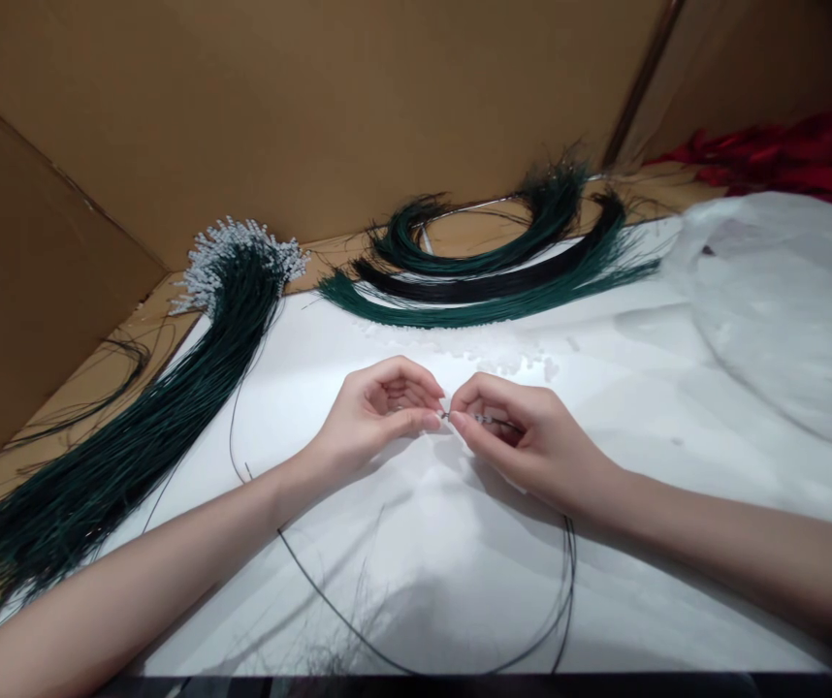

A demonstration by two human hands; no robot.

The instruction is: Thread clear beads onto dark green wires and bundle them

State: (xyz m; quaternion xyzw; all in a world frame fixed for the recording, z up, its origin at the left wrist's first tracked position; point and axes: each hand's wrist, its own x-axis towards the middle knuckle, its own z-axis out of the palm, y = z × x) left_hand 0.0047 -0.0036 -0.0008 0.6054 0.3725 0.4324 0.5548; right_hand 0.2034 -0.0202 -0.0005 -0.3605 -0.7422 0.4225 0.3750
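In front of me, over a white sheet (pixel 431 543), my left hand (pixel 376 412) and my right hand (pixel 532 427) meet almost fingertip to fingertip. The right thumb and index finger pinch a thin dark green wire (pixel 339 616) near its end. Several small white beads (pixel 484 418) sit on the wire inside the right hand. The left fingers are closed at the tip around what looks like a tiny white bead (pixel 443 413), partly covered by the thumb. The wire's long tail loops down below both wrists toward the sheet's front edge.
Loose white beads (pixel 518 364) lie beyond my hands. A thick bundle of green wires with beaded ends (pixel 219 334) lies at left. Curved wire bundles (pixel 481 291) rest at the back, a clear plastic bag (pixel 786 310) at right, red material (pixel 809 155) behind it. Cardboard walls (pixel 314 107) enclose the back.
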